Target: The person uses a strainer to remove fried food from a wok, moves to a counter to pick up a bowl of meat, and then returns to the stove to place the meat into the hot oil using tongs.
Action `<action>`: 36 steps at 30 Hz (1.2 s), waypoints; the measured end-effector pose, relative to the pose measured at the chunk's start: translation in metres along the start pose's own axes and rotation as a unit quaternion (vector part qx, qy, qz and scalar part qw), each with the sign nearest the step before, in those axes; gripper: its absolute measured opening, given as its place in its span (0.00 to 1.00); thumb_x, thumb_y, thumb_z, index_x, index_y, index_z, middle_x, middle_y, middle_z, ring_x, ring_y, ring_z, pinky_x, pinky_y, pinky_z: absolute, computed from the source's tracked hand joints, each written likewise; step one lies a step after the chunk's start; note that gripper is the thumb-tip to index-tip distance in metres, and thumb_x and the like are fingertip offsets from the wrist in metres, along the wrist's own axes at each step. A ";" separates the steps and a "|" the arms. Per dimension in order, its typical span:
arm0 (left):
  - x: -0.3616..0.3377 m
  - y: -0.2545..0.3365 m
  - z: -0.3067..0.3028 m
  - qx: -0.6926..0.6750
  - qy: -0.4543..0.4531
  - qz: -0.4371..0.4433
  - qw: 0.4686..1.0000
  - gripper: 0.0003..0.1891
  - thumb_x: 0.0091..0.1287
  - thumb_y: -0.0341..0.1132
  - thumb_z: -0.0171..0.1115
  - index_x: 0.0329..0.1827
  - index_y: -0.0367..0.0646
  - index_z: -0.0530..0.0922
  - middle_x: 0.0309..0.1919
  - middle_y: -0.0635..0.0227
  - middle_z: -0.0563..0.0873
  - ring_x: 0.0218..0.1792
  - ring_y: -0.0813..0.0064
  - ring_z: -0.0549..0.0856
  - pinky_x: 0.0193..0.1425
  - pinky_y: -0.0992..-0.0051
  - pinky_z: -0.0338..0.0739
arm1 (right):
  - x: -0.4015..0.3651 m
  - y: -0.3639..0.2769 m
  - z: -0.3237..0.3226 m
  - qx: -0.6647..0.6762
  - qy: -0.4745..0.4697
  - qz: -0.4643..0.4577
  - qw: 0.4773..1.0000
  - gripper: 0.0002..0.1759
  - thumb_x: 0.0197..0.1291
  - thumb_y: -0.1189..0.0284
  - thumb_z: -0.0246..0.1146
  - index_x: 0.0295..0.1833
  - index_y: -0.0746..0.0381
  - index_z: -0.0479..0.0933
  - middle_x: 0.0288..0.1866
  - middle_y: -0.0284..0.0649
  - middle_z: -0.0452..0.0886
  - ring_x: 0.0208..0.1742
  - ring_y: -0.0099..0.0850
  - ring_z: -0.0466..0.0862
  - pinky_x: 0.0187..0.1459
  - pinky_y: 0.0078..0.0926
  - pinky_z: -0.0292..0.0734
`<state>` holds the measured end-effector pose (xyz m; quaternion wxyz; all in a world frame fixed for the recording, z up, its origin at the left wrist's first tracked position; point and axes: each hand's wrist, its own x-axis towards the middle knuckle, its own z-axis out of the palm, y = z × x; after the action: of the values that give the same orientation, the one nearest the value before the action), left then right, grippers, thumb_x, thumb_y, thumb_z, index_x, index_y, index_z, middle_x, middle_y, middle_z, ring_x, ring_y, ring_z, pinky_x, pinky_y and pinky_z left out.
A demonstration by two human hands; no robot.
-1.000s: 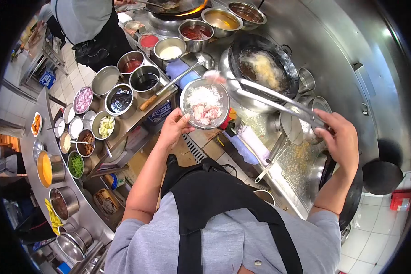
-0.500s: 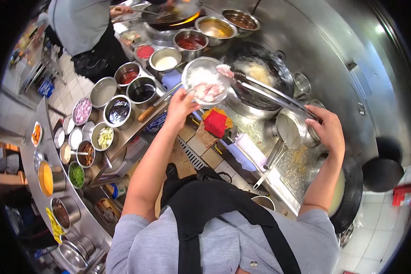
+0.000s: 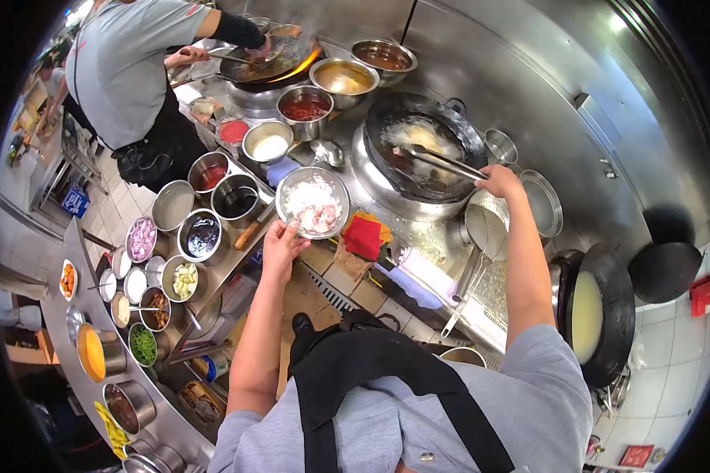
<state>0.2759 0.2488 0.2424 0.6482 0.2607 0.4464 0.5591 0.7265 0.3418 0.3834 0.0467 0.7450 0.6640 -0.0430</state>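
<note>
My left hand (image 3: 284,251) grips the near rim of a metal bowl (image 3: 313,202) that holds pale meat (image 3: 321,218) and white powder. With my right hand (image 3: 498,181) I hold the handle end of long metal tongs (image 3: 447,163). The tongs reach down into a black wok (image 3: 467,134), their tips at a piece of meat beside the bubbling oil (image 3: 423,140). That wok sits on a steel ring, ahead and to the right of the bowl.
A co-worker (image 3: 126,75) stands at the upper left by another wok (image 3: 264,69) with flame at its edge. Sauce pots (image 3: 201,235) line the left counter. A strainer (image 3: 486,229) lies right of centre; a large wok (image 3: 615,315) with pale liquid stands at the right.
The tongs and meat have moved from above the bowl into the wok. My left hand and the bowl have shifted left and nearer to me. The co-worker's arm now reaches over the other wok.
</note>
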 end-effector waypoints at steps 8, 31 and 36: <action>-0.012 0.041 -0.039 0.098 0.039 0.085 0.991 0.06 0.66 0.34 0.54 0.33 0.45 0.67 0.31 0.73 0.78 0.28 0.84 0.78 0.33 0.81 0.77 | -0.076 -0.064 -0.086 0.031 0.135 0.018 0.990 0.19 0.51 0.61 0.62 0.50 0.50 0.76 0.44 0.42 0.80 0.46 0.42 0.78 0.46 0.36 0.72; 0.024 -0.011 0.041 -0.111 -0.076 -0.009 0.991 0.07 0.65 0.35 0.55 0.38 0.45 0.68 0.37 0.68 0.78 0.34 0.71 0.80 0.40 0.72 0.78 | -0.168 -0.090 -0.113 0.023 0.137 -0.136 0.981 0.17 0.48 0.66 0.63 0.47 0.52 0.77 0.34 0.39 0.79 0.37 0.40 0.79 0.38 0.35 0.72; 0.039 -0.021 0.070 -0.107 -0.084 -0.025 0.990 0.05 0.65 0.33 0.55 0.33 0.46 0.68 0.37 0.68 0.79 0.35 0.71 0.81 0.39 0.73 0.79 | -0.162 -0.060 -0.112 0.060 0.175 -0.092 0.978 0.18 0.48 0.66 0.63 0.48 0.52 0.77 0.34 0.40 0.79 0.40 0.39 0.78 0.41 0.35 0.72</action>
<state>0.3467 0.2926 0.2462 0.7216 0.2245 0.3345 0.5630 0.6482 0.2028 0.5139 -0.1192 0.6781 0.7240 0.0436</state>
